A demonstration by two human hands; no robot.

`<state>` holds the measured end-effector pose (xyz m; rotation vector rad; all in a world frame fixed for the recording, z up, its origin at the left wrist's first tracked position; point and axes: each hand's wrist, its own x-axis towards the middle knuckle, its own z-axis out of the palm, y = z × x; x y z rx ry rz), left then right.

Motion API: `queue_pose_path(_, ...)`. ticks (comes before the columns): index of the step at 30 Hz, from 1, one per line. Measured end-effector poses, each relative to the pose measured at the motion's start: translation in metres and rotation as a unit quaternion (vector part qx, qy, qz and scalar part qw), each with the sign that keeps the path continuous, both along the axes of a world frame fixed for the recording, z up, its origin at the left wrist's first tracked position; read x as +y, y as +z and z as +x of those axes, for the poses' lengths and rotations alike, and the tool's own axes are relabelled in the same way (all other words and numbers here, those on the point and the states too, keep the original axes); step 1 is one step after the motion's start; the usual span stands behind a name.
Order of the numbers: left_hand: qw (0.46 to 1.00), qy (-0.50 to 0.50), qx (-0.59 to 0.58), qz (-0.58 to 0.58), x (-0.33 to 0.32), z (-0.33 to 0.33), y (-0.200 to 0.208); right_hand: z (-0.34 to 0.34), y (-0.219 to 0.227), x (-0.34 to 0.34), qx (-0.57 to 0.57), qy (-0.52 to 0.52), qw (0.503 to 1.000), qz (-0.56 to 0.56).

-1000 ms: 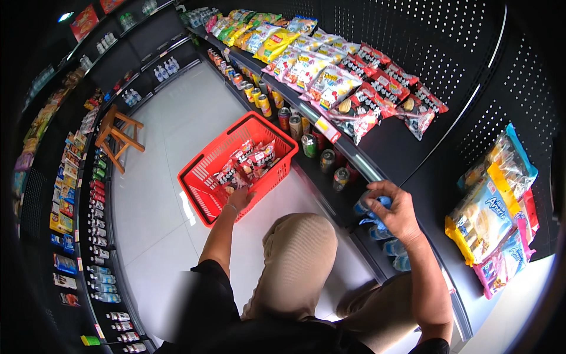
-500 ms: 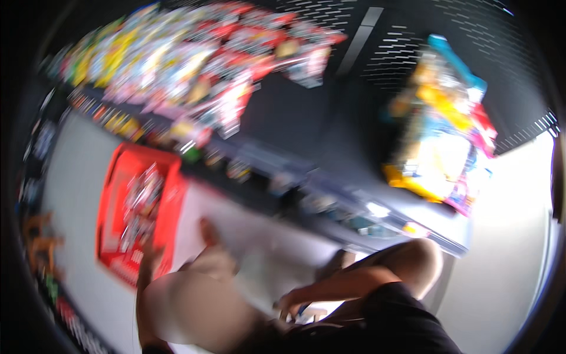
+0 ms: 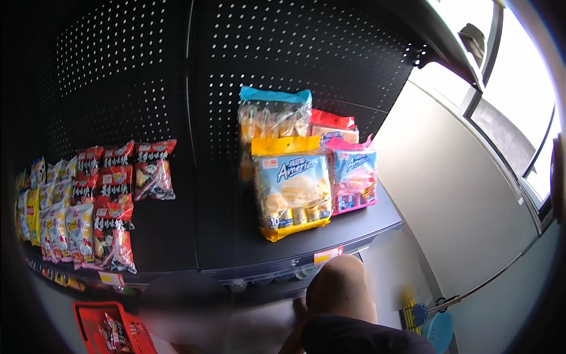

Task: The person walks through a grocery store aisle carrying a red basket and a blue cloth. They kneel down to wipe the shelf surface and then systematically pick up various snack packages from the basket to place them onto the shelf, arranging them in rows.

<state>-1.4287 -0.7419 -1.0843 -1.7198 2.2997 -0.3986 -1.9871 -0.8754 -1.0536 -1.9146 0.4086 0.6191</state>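
Note:
Neither of my hands can be clearly made out. At the lower edge, my bent bare knee (image 3: 339, 283) and dark shorts (image 3: 359, 336) are in front of the shelf. Closest to the knee on the black shelf (image 3: 230, 248) is a yellow-and-blue snack bag (image 3: 293, 192), standing upright. A pink-and-blue bag (image 3: 355, 177) stands at its right. Behind them are a red-topped bag (image 3: 334, 125) and a clear bag with a blue top (image 3: 275, 112). The red shopping basket (image 3: 79, 321), at the lower left, holds red-and-black snack bags (image 3: 116, 333).
Red-and-black snack bags (image 3: 115, 236) and pastel bags (image 3: 79, 233) fill the shelf's left part in rows. A black pegboard (image 3: 247, 41) rises behind. At right are a white wall panel (image 3: 436, 159), a window (image 3: 513, 88), a blue basin (image 3: 438, 331) and a yellow-bristled broom (image 3: 408, 312).
The view has swung up and right and become sharper. The basket now sits lower left, and the hands seen earlier have dropped out of clear view. The shelf bags stand as before.

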Motion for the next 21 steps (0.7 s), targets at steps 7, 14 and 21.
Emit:
queue_pose_path(7, 0.93, 0.223, 0.289, 0.042, -0.015, -0.009, -0.011, -0.019, -0.033, 0.025, -0.018, -0.001, 0.995, 0.098)
queue_pose_path(14, 0.898, 0.291, 0.327, 0.047, 0.004, -0.059, 0.066, -0.078, -0.133, 0.191, 0.035, -0.165, 0.538, 0.826)
queue_pose_path(21, 0.806, 0.36, 0.465, 0.073, -0.033, -0.103, 0.12, -0.03, -0.115, 0.195, 0.245, 0.227, 0.731, 0.595)
